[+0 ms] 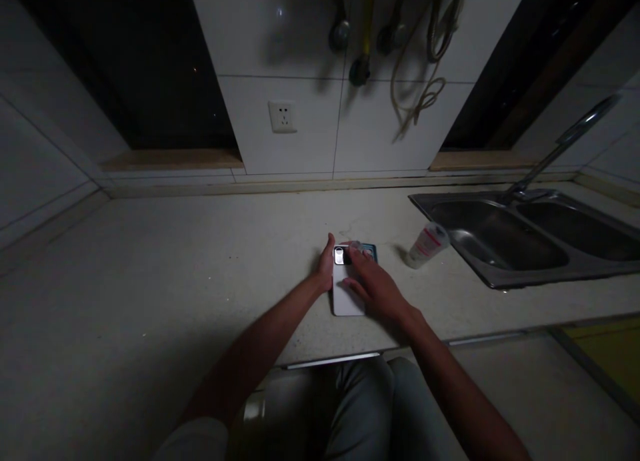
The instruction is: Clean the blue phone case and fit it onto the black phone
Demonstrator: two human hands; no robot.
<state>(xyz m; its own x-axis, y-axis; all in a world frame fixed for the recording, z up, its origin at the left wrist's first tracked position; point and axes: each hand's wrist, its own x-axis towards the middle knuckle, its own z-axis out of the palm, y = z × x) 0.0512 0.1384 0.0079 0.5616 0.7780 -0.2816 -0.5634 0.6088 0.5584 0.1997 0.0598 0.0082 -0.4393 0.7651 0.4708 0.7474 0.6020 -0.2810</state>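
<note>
A white phone (pixel 345 294) lies face down on the pale countertop (pixel 200 261), camera end away from me. My left hand (pixel 325 264) rests against the phone's left edge, fingers curled along it. My right hand (pixel 373 281) lies over the phone's right side, fingers stretched toward the camera block (pixel 341 255) and pressing something small and pale there; I cannot make out what. A blue card or packet (pixel 369 249) sits just beyond the phone, partly under my right fingers.
A small white tube with red print (pixel 427 245) lies right of the phone. A steel double sink (pixel 525 237) with a tap (pixel 565 144) fills the right side. A wall socket (pixel 283 117) and hanging hoses (pixel 420 54) are on the tiled wall.
</note>
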